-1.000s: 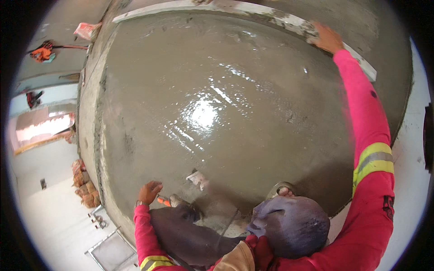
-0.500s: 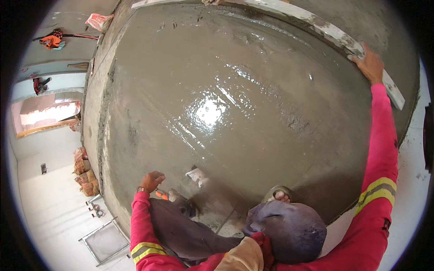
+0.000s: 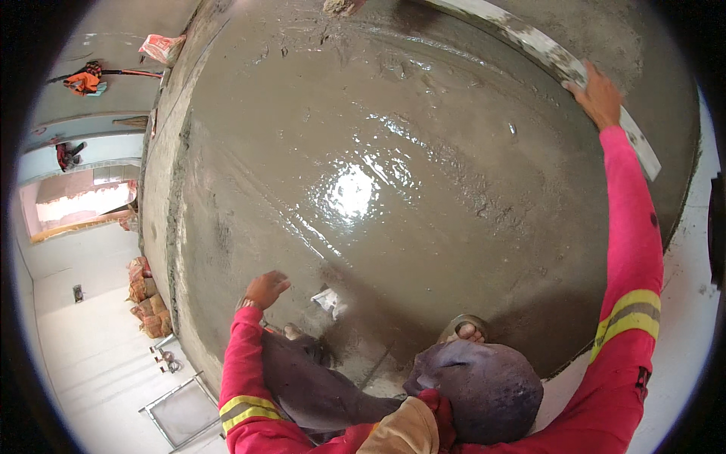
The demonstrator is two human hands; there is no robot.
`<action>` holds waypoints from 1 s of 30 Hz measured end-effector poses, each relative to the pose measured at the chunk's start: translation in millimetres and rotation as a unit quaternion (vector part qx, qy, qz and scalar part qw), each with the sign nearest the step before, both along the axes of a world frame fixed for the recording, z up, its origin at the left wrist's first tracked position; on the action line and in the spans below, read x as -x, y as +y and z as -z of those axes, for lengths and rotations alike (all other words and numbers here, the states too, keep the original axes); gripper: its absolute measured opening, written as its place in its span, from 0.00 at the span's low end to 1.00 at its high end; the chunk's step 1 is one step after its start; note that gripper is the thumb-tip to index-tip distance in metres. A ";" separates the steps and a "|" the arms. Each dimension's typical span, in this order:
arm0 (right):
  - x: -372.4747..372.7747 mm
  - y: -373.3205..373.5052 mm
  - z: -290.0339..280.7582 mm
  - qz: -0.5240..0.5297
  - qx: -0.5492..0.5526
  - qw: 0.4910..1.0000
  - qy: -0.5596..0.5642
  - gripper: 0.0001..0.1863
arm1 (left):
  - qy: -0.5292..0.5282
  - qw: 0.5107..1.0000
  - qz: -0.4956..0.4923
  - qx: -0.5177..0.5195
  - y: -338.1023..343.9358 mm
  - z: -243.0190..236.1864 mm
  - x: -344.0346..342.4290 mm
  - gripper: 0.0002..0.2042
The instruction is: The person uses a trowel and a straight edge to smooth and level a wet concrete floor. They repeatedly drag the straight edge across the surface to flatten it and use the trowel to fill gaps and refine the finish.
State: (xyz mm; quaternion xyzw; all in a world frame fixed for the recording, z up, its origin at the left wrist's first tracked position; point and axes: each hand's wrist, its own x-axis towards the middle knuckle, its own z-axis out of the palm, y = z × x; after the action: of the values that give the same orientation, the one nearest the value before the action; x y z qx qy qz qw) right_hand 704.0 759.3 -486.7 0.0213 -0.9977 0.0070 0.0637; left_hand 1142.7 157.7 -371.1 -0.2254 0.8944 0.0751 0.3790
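Note:
My right hand (image 3: 600,97), stretched far out to the right, grips a long pale straightedge board (image 3: 641,144) near its near end. The board is smeared with grey mortar and lies along the far right side of a wet screed (image 3: 318,151); its other end runs out of the top of the picture. My left hand (image 3: 266,290) hovers above the screed beside my left knee, fingers loosely extended, with nothing visible in it. A crumpled white scrap (image 3: 328,303) rests on the wet surface between my feet.
I crouch with my right foot (image 3: 467,331) on the screed. A mortar lump (image 3: 344,6) sits at the far edge. Stuffed sacks (image 3: 148,299) and a metal frame (image 3: 180,412) are along the left wall side. A white wall (image 3: 684,234) borders the right.
The board's far end has swung away out of the top of view, and its near end has shifted slightly left with my right hand. My left hand has risen slightly and moved right.

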 end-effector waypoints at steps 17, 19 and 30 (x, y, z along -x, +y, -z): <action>8.7 68.9 29.3 -0.069 0.001 0.998 0.010 0.40 | 0.305 0.875 0.360 -0.112 250.1 17.6 373.2 0.15; 8.6 88.4 36.1 -0.078 0.000 0.997 0.012 0.40 | 0.311 0.868 0.376 -0.093 272.2 25.2 410.6 0.16; 12.1 90.8 9.3 -0.096 0.125 0.987 0.015 0.26 | 0.336 0.831 0.437 0.082 351.1 87.7 540.2 0.31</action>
State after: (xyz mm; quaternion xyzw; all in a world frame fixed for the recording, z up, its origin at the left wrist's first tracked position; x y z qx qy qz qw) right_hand 691.9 850.1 -496.0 0.1087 -0.9813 0.1373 0.0794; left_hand 602.6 508.8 -458.8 0.1975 0.9747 -0.1004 0.0289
